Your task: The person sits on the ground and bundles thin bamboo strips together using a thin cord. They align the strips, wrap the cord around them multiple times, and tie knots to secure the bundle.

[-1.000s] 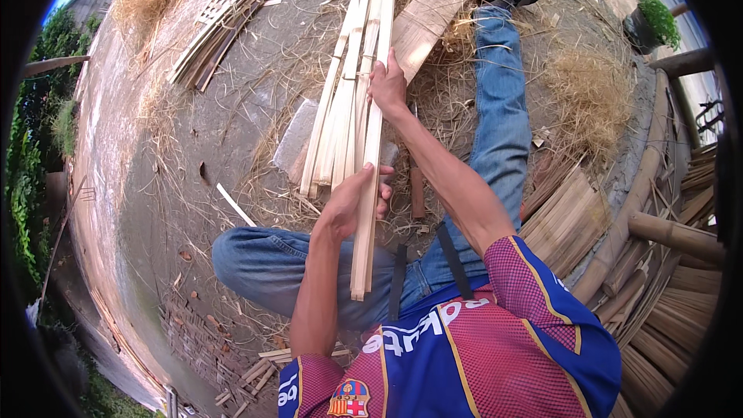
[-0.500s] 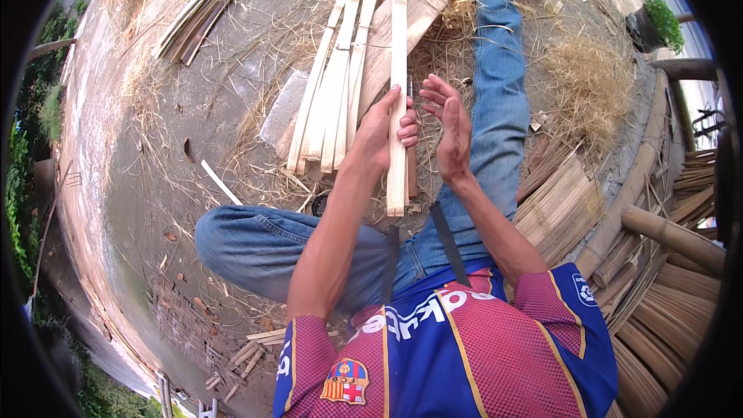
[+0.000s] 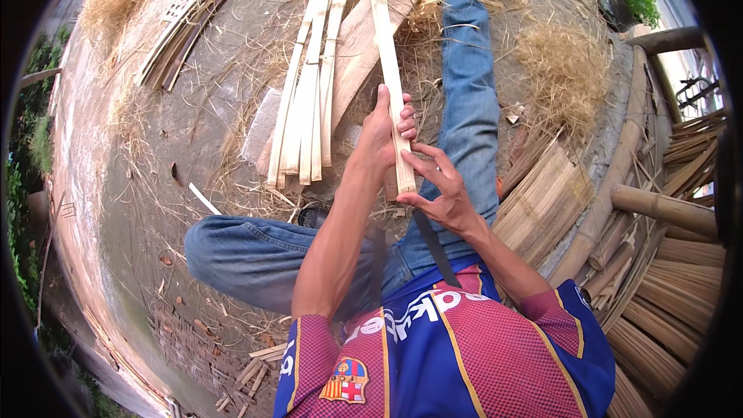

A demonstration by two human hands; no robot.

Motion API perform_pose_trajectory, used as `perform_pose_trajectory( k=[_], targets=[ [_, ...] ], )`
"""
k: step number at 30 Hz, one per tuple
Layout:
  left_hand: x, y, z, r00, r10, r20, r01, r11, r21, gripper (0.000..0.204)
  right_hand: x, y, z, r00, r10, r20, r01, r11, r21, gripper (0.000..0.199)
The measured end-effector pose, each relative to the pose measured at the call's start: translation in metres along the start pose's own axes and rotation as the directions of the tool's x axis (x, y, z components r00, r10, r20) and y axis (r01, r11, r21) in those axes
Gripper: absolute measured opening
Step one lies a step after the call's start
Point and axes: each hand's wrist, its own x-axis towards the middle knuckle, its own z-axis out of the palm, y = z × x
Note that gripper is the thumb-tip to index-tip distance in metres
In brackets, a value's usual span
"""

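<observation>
A long pale bamboo strip (image 3: 384,39) runs away from me, its near end above my lap. My left hand (image 3: 377,135) is closed round it a little way up from that end, thumb along its left side and fingers wrapped over the right. My right hand (image 3: 447,192) meets the near end, with thumb and forefinger bent against the strip's end and right edge. Just left of my left hand, several similar pale strips (image 3: 313,93) lie fanned out. A wide wooden plank (image 3: 360,50) slants beneath them. What lies under the held strip is partly hidden.
Dark slats (image 3: 186,31) lie at the far left. Shavings (image 3: 561,73) heap beyond my outstretched right leg (image 3: 468,70). Stacked split bamboo (image 3: 542,197) and thick poles (image 3: 662,210) line the right. A potted plant (image 3: 635,4) stands far right. My bent left leg (image 3: 240,259) lies nearer.
My right hand has come in from the right, apart from the strip before, and now touches its near end. The strip has tilted, its far end shifting left. The whole view has shifted slightly.
</observation>
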Motion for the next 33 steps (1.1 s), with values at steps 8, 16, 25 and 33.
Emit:
perform_pose_trajectory(
  k=[8, 16, 25, 33],
  targets=[
    [0.007, -0.006, -0.009, 0.996, -0.025, 0.083, 0.035, 0.992, -0.122, 0.047, -0.005, -0.022, 0.010, 0.979, 0.116, -0.168, -0.121, 0.993, -0.018, 0.076],
    [0.017, -0.016, -0.016, 0.988, -0.069, 0.135, 0.085, 0.989, -0.120, 0.046, -0.021, -0.020, 0.015, 0.953, 0.218, -0.211, -0.233, 0.971, -0.050, 0.061],
    [0.020, -0.018, -0.025, 0.985, -0.070, 0.157, 0.085, 0.992, -0.094, 0.049, 0.027, 0.023, 0.006, 0.760, 0.632, -0.153, -0.475, 0.700, 0.533, 0.056],
    [0.015, -0.012, -0.037, 0.990, -0.036, 0.138, 0.034, 0.999, 0.016, 0.046, 0.068, 0.060, -0.006, 0.855, 0.517, -0.042, -0.421, 0.738, 0.527, 0.022]
  ],
)
